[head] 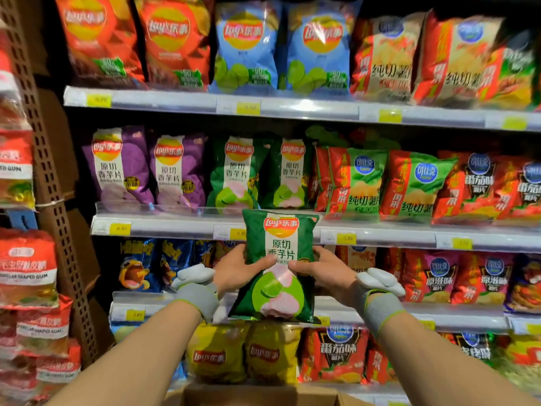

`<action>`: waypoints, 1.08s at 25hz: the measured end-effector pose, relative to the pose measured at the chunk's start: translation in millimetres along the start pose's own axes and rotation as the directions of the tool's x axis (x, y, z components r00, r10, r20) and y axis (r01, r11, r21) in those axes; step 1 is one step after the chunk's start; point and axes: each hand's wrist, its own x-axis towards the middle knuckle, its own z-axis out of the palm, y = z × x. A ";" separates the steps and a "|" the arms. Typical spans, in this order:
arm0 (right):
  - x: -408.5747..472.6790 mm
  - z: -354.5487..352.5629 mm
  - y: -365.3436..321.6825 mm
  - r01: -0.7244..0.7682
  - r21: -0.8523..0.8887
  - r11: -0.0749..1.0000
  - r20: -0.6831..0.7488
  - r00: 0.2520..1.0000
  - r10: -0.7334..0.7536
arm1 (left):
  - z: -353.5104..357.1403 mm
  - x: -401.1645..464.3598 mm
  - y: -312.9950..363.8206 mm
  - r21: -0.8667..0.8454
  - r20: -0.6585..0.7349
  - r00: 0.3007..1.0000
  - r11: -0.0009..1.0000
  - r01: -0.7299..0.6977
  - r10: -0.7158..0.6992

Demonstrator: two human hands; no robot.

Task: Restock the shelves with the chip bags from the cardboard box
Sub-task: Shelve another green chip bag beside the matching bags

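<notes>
Head view shows my left hand (pixel 234 271) and right hand (pixel 322 273) both gripping the green chip bag (pixel 278 265) upright, in front of the shelf edge (pixel 175 224) and just below the matching green bags (pixel 237 174). I judge that squeezing could crush chips, and pushing in carelessly could topple those bags. The cardboard box (pixel 263 395) sits below.

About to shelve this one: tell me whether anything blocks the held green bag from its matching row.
Nothing visible does. The green bag, held by the left hand and right hand, sits just below the matching green bags; only the clear shelf lip lies between.
</notes>
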 end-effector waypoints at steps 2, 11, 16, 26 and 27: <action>8.6 -3.9 -11.8 0.041 0.002 0.999 -0.017 0.999 -0.041 | -7.2 5.0 9.4 0.000 0.051 0.999 1.000 -0.004 0.004; 45.8 -26.9 -55.9 0.172 0.009 0.985 -0.063 0.983 -0.171 | -22.4 49.7 47.2 -0.218 -0.084 0.995 0.973 -0.074 0.056; 51.0 -43.3 -73.0 0.191 0.060 0.980 -0.002 0.982 -0.191 | -20.5 82.8 55.4 -0.100 -0.170 0.977 0.984 -0.148 0.129; 80.9 -63.9 -70.9 0.154 -0.092 0.984 -0.081 0.984 -0.161 | -19.3 98.6 97.5 0.001 -0.187 0.969 0.986 -0.166 0.163; 85.2 -64.5 -72.6 0.174 -0.085 0.981 -0.090 0.979 -0.181 | -18.1 97.8 104.6 0.007 -0.182 0.968 0.985 -0.174 0.173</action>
